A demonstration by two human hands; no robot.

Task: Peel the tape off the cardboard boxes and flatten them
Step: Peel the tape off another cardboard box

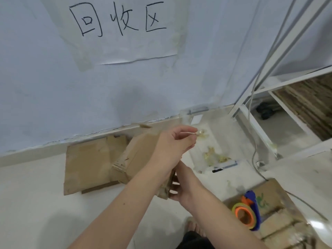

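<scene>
A brown cardboard box (138,159) is held tilted above the floor. My right hand (181,189) grips its near lower corner from below. My left hand (175,141) is raised past the box's upper right side and pinches a small crumpled strip of clear tape (200,132) between thumb and fingertips. The strip hangs over a clear plastic bin (201,114) that holds several yellowish tape scraps (215,156). A flattened piece of cardboard (86,164) lies on the floor by the wall, behind the held box.
An orange and blue tape dispenser (248,212) rests on more cardboard boxes (274,229) at the lower right. A white metal frame (251,121) and a grey cable (255,155) stand to the right. A paper sign (122,27) hangs on the wall.
</scene>
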